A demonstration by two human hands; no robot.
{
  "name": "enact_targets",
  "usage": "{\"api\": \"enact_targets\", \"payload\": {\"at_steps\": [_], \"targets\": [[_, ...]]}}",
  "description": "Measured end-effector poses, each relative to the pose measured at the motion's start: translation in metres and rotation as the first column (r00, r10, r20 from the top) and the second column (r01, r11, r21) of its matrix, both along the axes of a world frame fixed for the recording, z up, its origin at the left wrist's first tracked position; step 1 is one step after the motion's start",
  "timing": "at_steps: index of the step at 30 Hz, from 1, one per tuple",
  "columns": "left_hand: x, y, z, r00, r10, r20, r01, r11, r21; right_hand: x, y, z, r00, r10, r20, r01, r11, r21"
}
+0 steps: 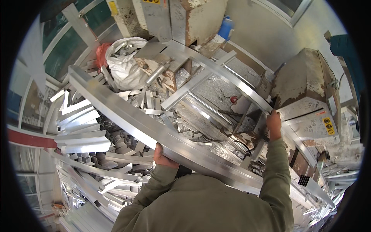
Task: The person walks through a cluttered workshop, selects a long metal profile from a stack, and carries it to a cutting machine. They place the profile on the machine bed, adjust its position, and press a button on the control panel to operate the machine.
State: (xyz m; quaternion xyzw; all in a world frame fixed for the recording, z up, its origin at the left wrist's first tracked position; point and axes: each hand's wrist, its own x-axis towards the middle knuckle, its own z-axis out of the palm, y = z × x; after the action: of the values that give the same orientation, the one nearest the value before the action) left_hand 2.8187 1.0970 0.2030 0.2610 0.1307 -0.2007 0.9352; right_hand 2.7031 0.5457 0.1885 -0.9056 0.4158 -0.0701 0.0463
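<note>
At the far left, loose metal offcuts [87,143] lie heaped, many of them hollow, square-ended lengths; beyond them a red bag [102,54] sits against a white sack [124,73], contents of the red bag not discernible; the sack's mouth is open, with metal scraps [125,48] visible inside. A long silvery profile [154,129] runs diagonally from the upper left, across the near side of the machine bed, to before the person's body; the left hand [164,159] is at its near edge, thumb raised against it, other fingers hidden, so their closure cannot be told; a blue container [225,28] stands near the back wall, contents not visible; a narrow metal rail [235,82] crosses the bed; the right hand [274,125] touches its right end, finger closure indeterminable; just beside stands a worn, slotted housing [303,83].
</note>
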Motion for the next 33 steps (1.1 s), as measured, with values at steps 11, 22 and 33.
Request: {"api": "enact_targets", "payload": {"at_steps": [11,22,33], "targets": [[0.013,-0.030,0.007,0.988,-0.076,0.134,0.102,0.974,-0.202,0.052,0.221,0.068,0.558,0.759,0.336,-0.793,0.368,0.486],[0.005,-0.018,-0.001,0.996,-0.094,-0.006,0.092,0.985,-0.148,0.109,0.060,-0.003,0.906,0.407,-0.116,-0.420,0.829,-0.370],[0.007,-0.009,-0.003,0.997,-0.072,0.027,0.075,0.988,-0.133,0.129,0.001,0.000,0.893,0.432,-0.127,-0.441,0.896,-0.049]]}}
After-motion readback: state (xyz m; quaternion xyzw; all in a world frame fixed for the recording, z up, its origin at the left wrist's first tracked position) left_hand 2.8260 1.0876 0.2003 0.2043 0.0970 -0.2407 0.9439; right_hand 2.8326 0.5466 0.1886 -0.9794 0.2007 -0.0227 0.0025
